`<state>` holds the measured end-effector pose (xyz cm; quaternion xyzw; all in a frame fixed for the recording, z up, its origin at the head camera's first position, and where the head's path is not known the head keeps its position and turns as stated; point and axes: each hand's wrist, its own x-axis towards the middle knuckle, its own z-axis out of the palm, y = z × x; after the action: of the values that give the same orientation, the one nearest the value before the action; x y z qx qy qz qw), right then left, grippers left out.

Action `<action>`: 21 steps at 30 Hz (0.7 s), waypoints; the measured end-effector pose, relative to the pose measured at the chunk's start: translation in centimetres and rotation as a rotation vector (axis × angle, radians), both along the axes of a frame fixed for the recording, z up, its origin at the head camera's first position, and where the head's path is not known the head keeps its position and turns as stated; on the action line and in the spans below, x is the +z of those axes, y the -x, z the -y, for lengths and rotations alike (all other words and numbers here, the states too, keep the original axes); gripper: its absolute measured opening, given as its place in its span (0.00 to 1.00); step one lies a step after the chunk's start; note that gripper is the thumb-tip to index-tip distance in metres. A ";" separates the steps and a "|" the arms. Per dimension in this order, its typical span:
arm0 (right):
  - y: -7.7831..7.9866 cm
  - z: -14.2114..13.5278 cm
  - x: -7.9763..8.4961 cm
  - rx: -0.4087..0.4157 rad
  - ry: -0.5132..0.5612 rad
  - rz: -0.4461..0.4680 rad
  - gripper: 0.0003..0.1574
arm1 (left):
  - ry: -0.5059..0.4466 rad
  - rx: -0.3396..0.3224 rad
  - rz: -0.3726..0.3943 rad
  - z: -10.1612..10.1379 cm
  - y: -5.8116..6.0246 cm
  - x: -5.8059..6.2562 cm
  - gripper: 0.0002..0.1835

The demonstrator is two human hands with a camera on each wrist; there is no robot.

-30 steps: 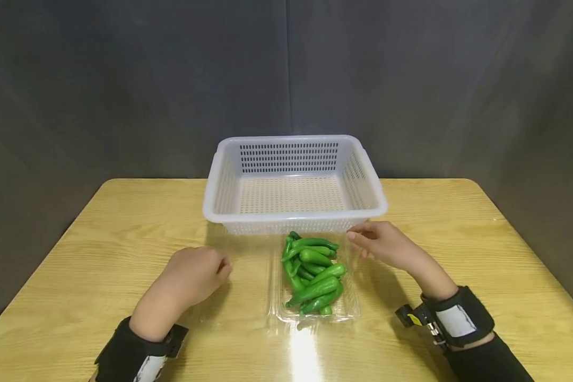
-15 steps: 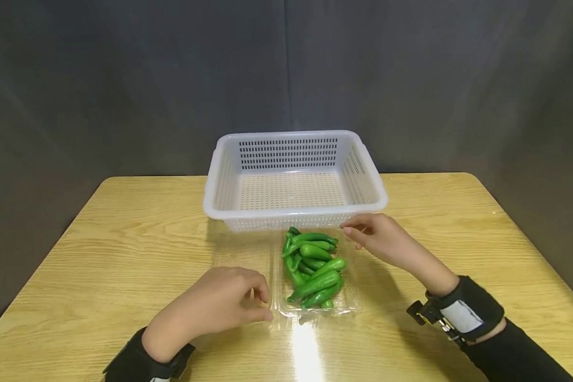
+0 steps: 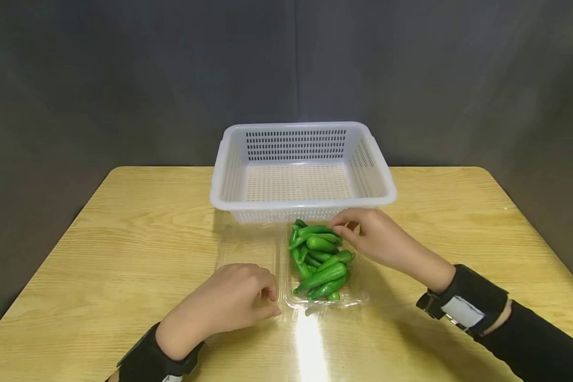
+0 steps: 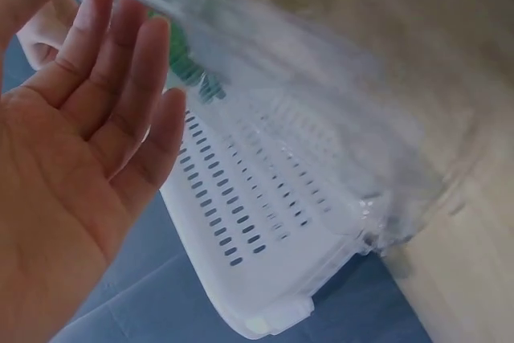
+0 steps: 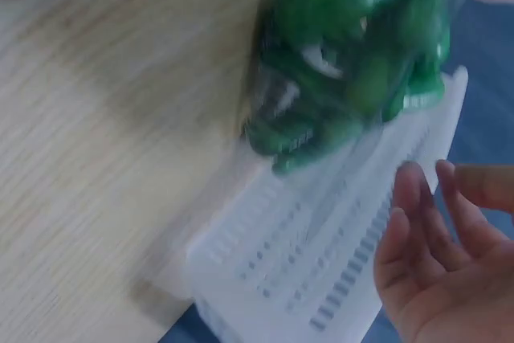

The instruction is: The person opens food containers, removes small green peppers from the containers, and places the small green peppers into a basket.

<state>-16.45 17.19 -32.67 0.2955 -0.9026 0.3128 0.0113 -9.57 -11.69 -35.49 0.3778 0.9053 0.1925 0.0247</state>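
Note:
A clear plastic clamshell box lies unfolded on the table, its flat lid to the left. Several green peppers are heaped in the right half. My left hand hovers at the lid's front part, thumb near the middle fold. Its fingers are loosely bent and hold nothing; in the left wrist view the fingertips overlap the box's clear edge. Over the back right corner of the peppers is my right hand, thumb and forefinger apart. The right wrist view shows its relaxed fingers gripping nothing.
A white perforated plastic basket stands right behind the box, with nothing inside. The wooden table ends at a dark grey curtain at the back.
My left hand has moved right to the box's lid, and its fingers have loosened from a more curled pose. The right hand has shifted slightly left, over the peppers' edge.

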 end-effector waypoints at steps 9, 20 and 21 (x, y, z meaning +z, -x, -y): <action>-1.3 1.9 0.3 0.275 -0.122 -0.208 0.07 | -0.013 -0.008 0.006 0.4 -0.1 -0.4 0.12; -1.5 1.1 -0.6 0.510 -0.250 -0.399 0.11 | 0.000 -0.021 -0.069 0.0 -0.1 -0.6 0.12; -1.5 1.0 -0.7 0.523 -0.262 -0.404 0.11 | 0.002 -0.022 -0.073 0.0 -0.1 -0.7 0.12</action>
<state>-14.91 16.20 -33.42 0.5715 -0.8083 0.1221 0.0711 -9.45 -11.68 -36.16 0.3945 0.9017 0.1771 -0.0059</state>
